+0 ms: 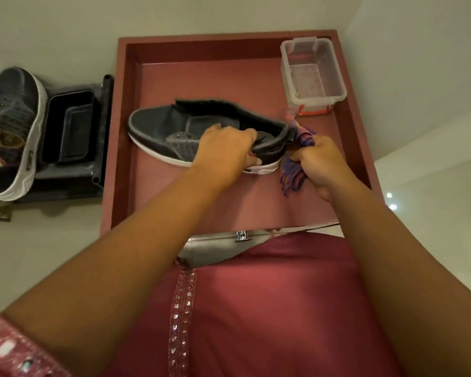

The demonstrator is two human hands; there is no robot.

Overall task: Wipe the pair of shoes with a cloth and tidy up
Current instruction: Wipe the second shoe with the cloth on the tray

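Dark grey sneaker (174, 129) w/ white sole lies on its side on red tray-top surface (201, 77), toe pointing left. Left hand (225, 151) grips its collar. Right hand (321, 165) grips purple cloth (297, 159) against heel. Clear plastic box (314, 74) at far right corner. Second sneaker (11, 131) at left beside black tray (68, 126).

A dark grey sneaker (174, 129) with white sole lies on its side; its mate (10, 126) stands left; purple striped cloth (297, 170) bunched at the heel.
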